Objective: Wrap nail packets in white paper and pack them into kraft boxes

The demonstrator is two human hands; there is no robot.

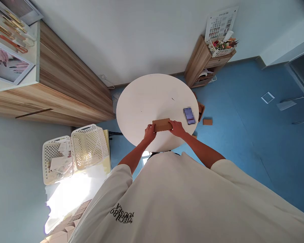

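A small brown cardboard box is held level between my two hands, over the near part of a round white table. My left hand grips its left end, fingers closed round the corner. At the opposite end, my right hand is closed on the box's right side. The box looks shut, and its underside is hidden from me. To the right of my right hand, a blurred-out purple phone-like item lies on the table.
Another brown box lies on the blue floor, right of the table. White perforated baskets stand at left, below a tall wooden cabinet. A small wooden cabinet at the back carries a basket of colourful items.
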